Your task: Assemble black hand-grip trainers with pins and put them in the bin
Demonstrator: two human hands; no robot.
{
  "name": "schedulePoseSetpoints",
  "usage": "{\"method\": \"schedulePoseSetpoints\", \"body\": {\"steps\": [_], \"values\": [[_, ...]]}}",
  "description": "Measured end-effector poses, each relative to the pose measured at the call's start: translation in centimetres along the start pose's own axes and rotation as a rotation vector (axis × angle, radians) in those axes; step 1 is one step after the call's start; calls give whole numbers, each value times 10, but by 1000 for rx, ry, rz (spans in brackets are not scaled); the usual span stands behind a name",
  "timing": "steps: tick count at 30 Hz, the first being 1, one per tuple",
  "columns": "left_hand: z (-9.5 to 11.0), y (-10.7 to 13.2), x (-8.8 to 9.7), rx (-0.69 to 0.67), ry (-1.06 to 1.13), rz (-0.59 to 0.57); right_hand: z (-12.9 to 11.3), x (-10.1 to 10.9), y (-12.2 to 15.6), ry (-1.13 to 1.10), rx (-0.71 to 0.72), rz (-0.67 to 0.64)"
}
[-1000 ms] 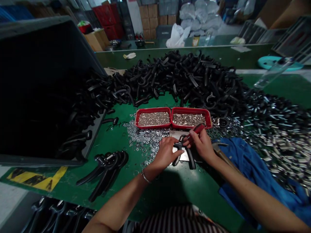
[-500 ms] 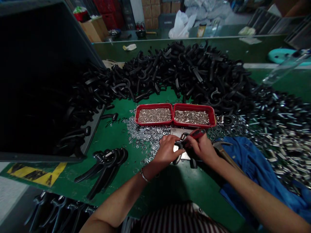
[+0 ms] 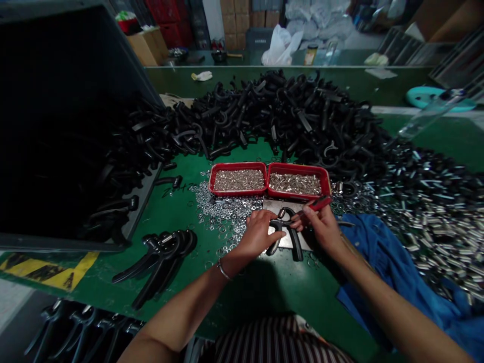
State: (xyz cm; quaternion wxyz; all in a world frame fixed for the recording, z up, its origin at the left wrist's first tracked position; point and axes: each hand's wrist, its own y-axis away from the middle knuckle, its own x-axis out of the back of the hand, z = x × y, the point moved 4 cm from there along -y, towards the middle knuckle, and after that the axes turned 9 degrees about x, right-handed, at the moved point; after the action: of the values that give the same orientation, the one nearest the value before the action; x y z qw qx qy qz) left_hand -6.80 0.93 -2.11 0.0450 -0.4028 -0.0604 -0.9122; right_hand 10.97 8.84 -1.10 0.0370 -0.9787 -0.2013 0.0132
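Note:
Black hand grip strengthener (image 3: 296, 244) lies on a small metal plate (image 3: 271, 204), its two handles spread toward me and its curved top away from me. My left hand (image 3: 259, 233) is closed on its left side, thumb and fingers pressing it near the joint. In my right hand (image 3: 325, 231) is a screwdriver with a red and black handle (image 3: 319, 202), slanting down left; its tip is near the grip's joint, and whether it touches cannot be made out. Beyond the plate stand two red trays (image 3: 237, 193) of small metal pins.
Loose washers (image 3: 223, 209) surround the plate. Black handle parts (image 3: 264, 108) form a heap behind the trays. Assembled grips (image 3: 162, 257) sit at left, beside a large tipped bin (image 3: 68, 126). On the right are a blue cloth (image 3: 389, 257) and metal cylinders (image 3: 446, 227).
My right hand and the screwdriver have drawn back a little to the right, uncovering more of the grip. The grip's right handle now shows fully. My left hand keeps its hold.

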Motion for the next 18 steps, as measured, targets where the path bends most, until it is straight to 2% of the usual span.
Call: {"method": "schedulePoseSetpoints", "body": {"steps": [3,9,15,16,18], "values": [[1,0,0,-7,0,-3,2,-3,6,20,23,39],[0,1,0,1,-2,-5,0,-8,9,109,61,37],[2,1,1,3,-30,-20,2,-15,20,561,211,167],[4,2,2,2,-34,-18,1,-17,18,544,209,170],[6,2,3,9,-40,-11,-3,-24,10,375,154,123]]}}
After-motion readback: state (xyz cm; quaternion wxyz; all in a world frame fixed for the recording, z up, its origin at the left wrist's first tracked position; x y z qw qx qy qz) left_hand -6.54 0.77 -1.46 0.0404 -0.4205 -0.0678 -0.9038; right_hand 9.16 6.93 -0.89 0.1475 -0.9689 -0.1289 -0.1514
